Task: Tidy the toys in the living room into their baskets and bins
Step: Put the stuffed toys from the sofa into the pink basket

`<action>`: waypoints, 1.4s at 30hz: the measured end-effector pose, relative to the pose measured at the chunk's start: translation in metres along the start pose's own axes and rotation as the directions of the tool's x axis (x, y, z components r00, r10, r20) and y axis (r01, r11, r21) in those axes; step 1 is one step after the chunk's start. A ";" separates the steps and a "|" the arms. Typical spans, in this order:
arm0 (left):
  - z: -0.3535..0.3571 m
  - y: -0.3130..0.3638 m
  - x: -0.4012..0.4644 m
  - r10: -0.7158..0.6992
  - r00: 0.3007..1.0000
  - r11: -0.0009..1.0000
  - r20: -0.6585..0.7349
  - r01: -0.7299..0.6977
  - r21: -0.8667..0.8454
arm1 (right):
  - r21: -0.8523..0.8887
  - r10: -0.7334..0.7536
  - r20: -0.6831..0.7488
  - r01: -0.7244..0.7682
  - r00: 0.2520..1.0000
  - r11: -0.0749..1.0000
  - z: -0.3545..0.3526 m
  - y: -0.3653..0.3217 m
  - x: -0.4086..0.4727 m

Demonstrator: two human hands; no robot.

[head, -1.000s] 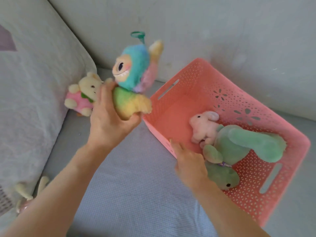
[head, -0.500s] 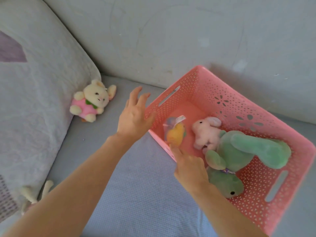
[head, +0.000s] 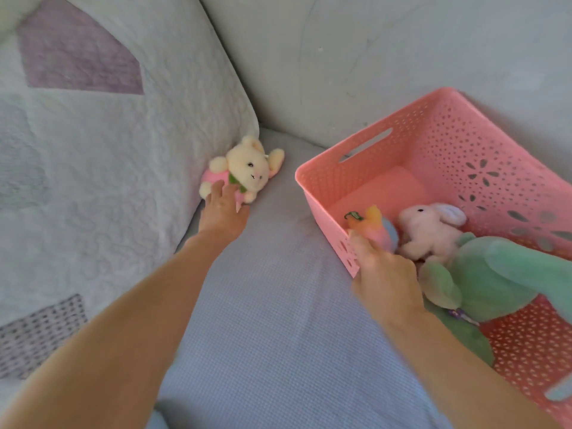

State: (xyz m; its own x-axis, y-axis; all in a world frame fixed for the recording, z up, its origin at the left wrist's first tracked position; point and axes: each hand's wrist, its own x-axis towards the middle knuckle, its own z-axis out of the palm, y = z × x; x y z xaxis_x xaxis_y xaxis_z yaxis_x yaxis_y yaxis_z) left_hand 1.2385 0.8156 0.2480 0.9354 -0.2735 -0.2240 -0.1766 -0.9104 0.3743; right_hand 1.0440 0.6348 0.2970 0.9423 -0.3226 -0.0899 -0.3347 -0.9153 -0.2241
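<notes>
- My left hand [head: 223, 209] reaches out to the cream bunny in the pink top [head: 244, 172], fingers spread over its body and touching it; they have not curled round it, so I count the hand as open.
- The bunny lies wedged against the quilted cushion [head: 93, 168], well apart from the pink basket [head: 458, 144], so it needs a lift across.
- My right hand [head: 383, 274] grips the basket's near rim, thumb on the outside wall, probably to keep the light basket from sliding.
- Inside already: a rainbow plush [head: 376, 226], a pale pink rabbit [head: 428, 230] and a green plush [head: 495, 274].
</notes>
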 end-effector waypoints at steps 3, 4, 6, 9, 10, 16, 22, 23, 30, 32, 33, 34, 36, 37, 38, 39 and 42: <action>0.000 -0.017 0.023 -0.027 1.000 1.000 -0.008 0.027 0.004 | -0.001 0.033 -0.054 -0.033 0.998 0.999 0.004 0.003 0.005; -0.001 -0.021 0.029 -0.033 0.999 0.999 -0.039 0.033 0.000 | -0.008 0.030 -0.069 -0.031 0.997 0.999 0.006 0.002 0.004; 0.000 -0.028 0.038 -0.089 0.993 0.996 -0.080 0.086 -0.038 | 0.007 0.019 -0.099 -0.019 0.995 1.000 0.010 0.001 0.004; 0.013 -0.042 0.048 -0.296 0.955 0.948 0.035 0.298 -0.117 | 0.034 0.014 -0.163 -0.008 0.987 0.999 0.010 0.003 0.007; 0.019 -0.047 0.048 -0.344 0.936 0.930 0.072 0.350 -0.115 | 0.026 0.003 -0.176 0.001 0.984 1.000 0.010 0.004 0.007; 0.019 -0.052 0.056 -0.417 0.904 0.848 0.091 0.423 -0.318 | 0.009 -0.012 -0.188 0.014 0.982 1.000 0.010 0.005 0.007; 0.012 -0.013 0.005 -0.406 0.912 0.642 0.051 0.324 -0.694 | -0.010 0.022 0.005 -0.022 1.000 1.000 -0.007 -0.007 0.002; 0.011 -0.009 -0.011 -0.407 0.908 0.514 0.103 0.320 -0.796 | 0.002 0.036 0.062 -0.036 0.997 0.999 -0.008 -0.008 0.003; -0.023 -0.003 -0.124 -0.385 0.923 0.370 -0.019 0.136 -0.919 | 0.209 0.097 0.028 -0.101 0.995 0.973 -0.009 -0.023 -0.022; -0.038 -0.005 -0.151 -0.375 0.922 0.411 -0.093 0.076 -0.909 | 0.218 0.093 0.064 -0.105 0.994 0.970 -0.010 -0.023 -0.034; -0.044 -0.007 -0.162 -0.366 0.922 0.427 -0.125 0.047 -0.903 | 0.223 0.083 0.093 -0.102 0.992 0.970 -0.011 -0.022 -0.042; -0.052 -0.008 -0.177 -0.355 0.923 0.445 -0.151 0.025 -0.895 | 0.225 0.063 0.127 -0.090 0.990 0.970 -0.012 -0.021 -0.055; -0.063 -0.010 -0.202 -0.323 0.930 0.447 -0.176 -0.014 -0.894 | 0.231 0.013 0.174 -0.054 0.985 0.972 -0.013 -0.016 -0.086; -0.067 -0.011 -0.214 -0.311 0.934 0.445 -0.177 -0.021 -0.895 | 0.232 -0.016 0.187 -0.029 0.982 0.972 -0.012 -0.013 -0.102; -0.072 -0.010 -0.229 -0.309 0.935 0.454 -0.177 -0.019 -0.891 | 0.229 -0.048 0.215 -0.003 0.976 0.973 -0.012 -0.011 -0.122; -0.074 -0.008 -0.241 -0.313 0.933 0.458 -0.178 -0.016 -0.889 | 0.227 -0.075 0.245 0.018 0.967 0.974 -0.011 -0.007 -0.139; -0.077 0.005 -0.286 -0.310 0.934 0.487 -0.178 -0.005 -0.874 | 0.224 -0.143 0.349 0.066 0.926 0.972 -0.015 0.007 -0.192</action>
State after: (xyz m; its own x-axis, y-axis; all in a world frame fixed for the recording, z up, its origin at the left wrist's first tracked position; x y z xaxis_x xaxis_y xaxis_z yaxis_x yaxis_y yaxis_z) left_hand 0.9939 0.9135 0.3830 0.9828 0.0825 -0.1650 0.1771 -0.1705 0.9693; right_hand 0.8612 0.6869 0.3278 0.9172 -0.0840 -0.3895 -0.2658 -0.8573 -0.4409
